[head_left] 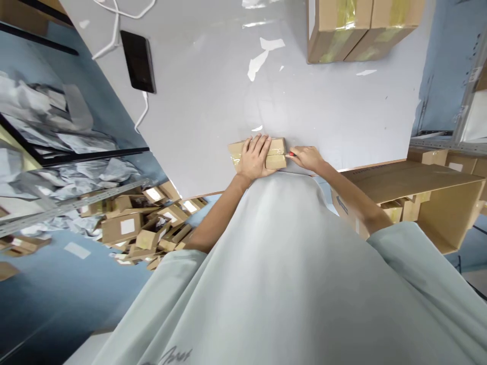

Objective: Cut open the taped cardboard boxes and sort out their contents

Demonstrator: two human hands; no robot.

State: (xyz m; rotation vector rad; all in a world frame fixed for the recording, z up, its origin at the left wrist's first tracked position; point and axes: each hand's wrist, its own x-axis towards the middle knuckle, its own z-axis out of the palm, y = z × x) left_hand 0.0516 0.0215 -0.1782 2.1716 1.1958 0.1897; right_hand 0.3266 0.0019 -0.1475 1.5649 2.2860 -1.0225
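A small cardboard box [276,161], sealed with clear yellowish tape, lies near the front edge of the table. My left hand [254,158] grips it from above, fingers across its top to the far edge and thumb along the near side. In my right hand [307,157] is a small red box cutter [291,154], mostly hidden by the closed fingers. Its tip is at the right end of the box, by the taped seam; whether it has gone into the tape I cannot tell.
Two larger taped boxes [340,38] stand at the back right of the table [198,111]. A black phone [138,62] with a white cable lies at the left. Opened boxes [122,228] are heaped on the left floor; a large open carton [441,218] stands right.
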